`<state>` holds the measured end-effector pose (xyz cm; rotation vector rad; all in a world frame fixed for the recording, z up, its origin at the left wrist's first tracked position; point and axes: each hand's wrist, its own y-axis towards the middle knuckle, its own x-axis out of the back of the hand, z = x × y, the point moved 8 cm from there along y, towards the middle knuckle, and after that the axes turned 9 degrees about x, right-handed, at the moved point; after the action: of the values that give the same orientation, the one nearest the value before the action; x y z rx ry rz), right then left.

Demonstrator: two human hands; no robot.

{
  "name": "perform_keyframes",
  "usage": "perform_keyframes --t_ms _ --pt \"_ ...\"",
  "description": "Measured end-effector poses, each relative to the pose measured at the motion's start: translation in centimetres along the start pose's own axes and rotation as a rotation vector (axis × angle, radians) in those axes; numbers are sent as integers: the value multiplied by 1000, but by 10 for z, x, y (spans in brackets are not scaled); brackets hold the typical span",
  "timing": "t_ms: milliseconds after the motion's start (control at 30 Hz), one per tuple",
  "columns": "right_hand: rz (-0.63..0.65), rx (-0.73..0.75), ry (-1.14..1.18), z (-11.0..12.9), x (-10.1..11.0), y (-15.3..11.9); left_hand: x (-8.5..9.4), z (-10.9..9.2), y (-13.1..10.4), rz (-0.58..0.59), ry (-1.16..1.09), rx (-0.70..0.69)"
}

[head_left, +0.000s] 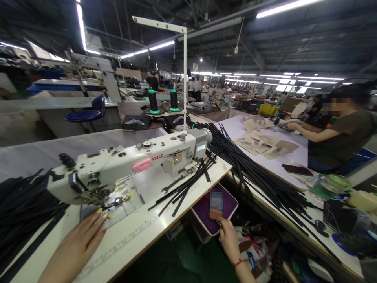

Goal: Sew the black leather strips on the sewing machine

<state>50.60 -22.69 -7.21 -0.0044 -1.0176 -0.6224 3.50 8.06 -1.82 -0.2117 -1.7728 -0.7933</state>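
Note:
My left hand (77,240) lies flat on the white sewing machine table (138,239), fingers stretched forward and holding nothing. Its painted fingertips come close to the presser foot (117,200) of the white sewing machine (126,163). Lower and to the right, my right hand (229,237), with a red cord at the wrist, is closed at the bottom end of a lit phone (216,204). The phone shows against a purple padded surface (202,212) below the table edge; the fingers behind it are hidden. A pink cover (141,164) sits on the machine arm.
Black strips (250,169) run in a long bundle across the right side, some ends reaching the machine table. More black material (26,208) is heaped left. A person (338,125) works at the right-hand table with beige pieces (262,143). Thread cones (153,102) stand behind the machine.

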Motion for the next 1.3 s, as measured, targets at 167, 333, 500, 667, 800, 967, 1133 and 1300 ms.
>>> perform_keyframes --t_ms 167,333,500,667,800,967,1133,1300 --pt "-42 87 77 21 -18 -1 18 -19 3 31 66 -9" --pt "-92 225 173 78 -42 13 38 -31 9 30 70 36" --pt "-81 412 194 162 -48 45 47 -32 10 49 37 79" --pt "-70 457 218 212 -51 68 44 -28 10 79 14 100" --pt "-81 464 225 222 -52 66 42 -24 12 75 -32 115" --pt "-67 488 211 219 -50 57 42 -22 15 95 -53 116" --pt "-52 482 212 216 -48 53 43 -21 18 70 -89 114" --pt "-26 512 228 219 -49 49 44 -20 18 62 -103 126"
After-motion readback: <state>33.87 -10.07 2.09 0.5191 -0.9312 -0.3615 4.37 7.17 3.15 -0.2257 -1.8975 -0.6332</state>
